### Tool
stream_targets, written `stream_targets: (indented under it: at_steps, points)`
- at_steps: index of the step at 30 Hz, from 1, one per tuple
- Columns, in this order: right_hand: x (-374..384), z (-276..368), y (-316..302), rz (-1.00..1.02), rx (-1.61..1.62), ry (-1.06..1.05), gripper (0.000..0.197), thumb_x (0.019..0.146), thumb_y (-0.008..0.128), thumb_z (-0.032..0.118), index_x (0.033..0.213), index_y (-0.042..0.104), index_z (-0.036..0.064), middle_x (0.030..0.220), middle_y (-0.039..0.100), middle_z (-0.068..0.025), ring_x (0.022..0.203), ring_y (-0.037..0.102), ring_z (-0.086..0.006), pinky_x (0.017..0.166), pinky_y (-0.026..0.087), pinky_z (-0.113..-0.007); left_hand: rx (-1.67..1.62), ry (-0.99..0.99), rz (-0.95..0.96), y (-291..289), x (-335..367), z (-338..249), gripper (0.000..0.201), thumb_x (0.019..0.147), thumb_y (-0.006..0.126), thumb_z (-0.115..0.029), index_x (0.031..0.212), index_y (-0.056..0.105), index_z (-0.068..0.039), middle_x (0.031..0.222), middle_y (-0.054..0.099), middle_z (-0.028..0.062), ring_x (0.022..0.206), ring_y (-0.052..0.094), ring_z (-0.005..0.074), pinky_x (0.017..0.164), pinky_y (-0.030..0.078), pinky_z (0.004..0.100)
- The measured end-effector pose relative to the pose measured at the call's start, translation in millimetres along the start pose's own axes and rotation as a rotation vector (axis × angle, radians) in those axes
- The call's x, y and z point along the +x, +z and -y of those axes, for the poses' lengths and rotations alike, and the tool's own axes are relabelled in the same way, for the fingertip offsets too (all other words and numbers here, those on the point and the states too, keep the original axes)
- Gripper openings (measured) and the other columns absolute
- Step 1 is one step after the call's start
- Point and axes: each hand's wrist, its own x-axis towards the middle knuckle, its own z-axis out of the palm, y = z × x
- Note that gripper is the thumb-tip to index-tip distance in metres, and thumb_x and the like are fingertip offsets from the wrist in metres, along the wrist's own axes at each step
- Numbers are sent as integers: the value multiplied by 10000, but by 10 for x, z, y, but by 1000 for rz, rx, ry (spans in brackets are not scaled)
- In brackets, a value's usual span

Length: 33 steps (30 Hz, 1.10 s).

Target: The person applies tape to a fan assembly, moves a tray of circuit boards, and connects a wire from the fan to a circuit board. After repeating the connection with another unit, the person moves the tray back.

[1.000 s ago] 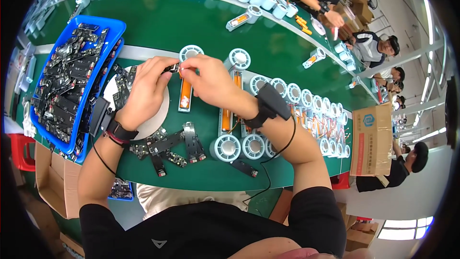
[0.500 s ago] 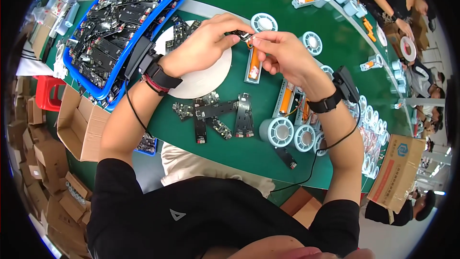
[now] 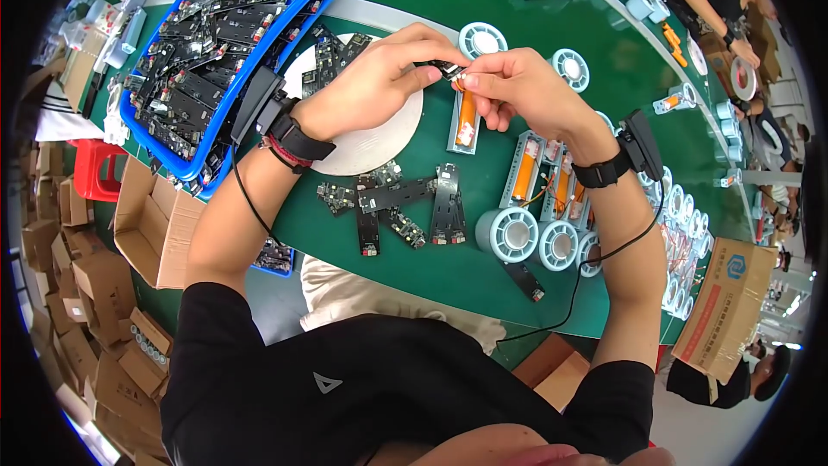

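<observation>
My left hand [image 3: 384, 78] pinches a small black circuit board [image 3: 446, 68] by thumb and forefinger above the table. At the board's far end, the fingertips of my right hand [image 3: 530, 91] close on a small wire connector, mostly hidden by the fingers. Thin wires run down from there to an orange battery [image 3: 467, 121] in a light-blue housing, whose round grilled end [image 3: 482, 40] lies just beyond my hands. Under my left forearm is a round white disc [image 3: 379, 134] with several boards on it. More black circuit boards [image 3: 397, 197] lie loose on the green table.
Blue bins [image 3: 289, 13] heaped with boards stand at the left. Right of my hands, several light-blue housings [image 3: 507, 235] with batteries and wires crowd together. Cardboard boxes [image 3: 159, 224] and a red stool [image 3: 95, 170] are at left; another carton [image 3: 724, 306] is at right. Co-workers sit far right.
The whole view has shifted slightly rightward. Both hands keep their hold at the board and the wire connector, with only small finger movement.
</observation>
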Motion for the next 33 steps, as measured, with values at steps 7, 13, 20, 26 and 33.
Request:
stream_targets:
  at_steps: [7, 13, 20, 26, 33]
  points:
    - [-19, 1, -4, -40, 28, 32, 214, 1026, 640, 237, 1000, 711, 37, 722, 656, 12, 591, 627, -59, 509, 491, -199, 96, 73, -23, 51, -26, -37, 336, 955, 604, 46, 1253, 681, -87, 1245, 615, 125, 1177, 606, 300, 1006, 498, 381]
    - [-28, 52, 36, -127, -97, -20, 196, 1032, 622, 213, 1001, 697, 34, 750, 667, 6, 608, 638, -71, 516, 507, -212, 86, 30, -101, 51, -17, -12, 332, 952, 608, 49, 1252, 680, -75, 1228, 616, 124, 1153, 613, 304, 987, 505, 379]
    - [-28, 33, 25, -58, -103, -99, 185, 1038, 604, 195, 1001, 685, 33, 767, 665, -2, 627, 645, -75, 519, 514, -218, 102, 25, -88, 59, -10, -1, 336, 946, 613, 55, 1252, 679, -67, 1216, 615, 123, 1129, 623, 309, 969, 514, 381]
    - [-23, 20, -12, -32, -50, -36, 181, 1027, 618, 195, 969, 678, 35, 766, 659, -5, 623, 641, -79, 520, 512, -216, 234, 151, -115, 97, -4, -8, 347, 918, 645, 54, 1240, 693, -64, 1174, 612, 128, 1089, 629, 314, 921, 527, 381]
    - [3, -11, -61, -45, 24, -6, 165, 1018, 614, 178, 956, 679, 40, 729, 645, -2, 609, 632, -79, 521, 508, -216, 298, 147, -139, 121, -26, -39, 378, 876, 695, 9, 1235, 702, -109, 1115, 602, 118, 1007, 620, 324, 881, 524, 417]
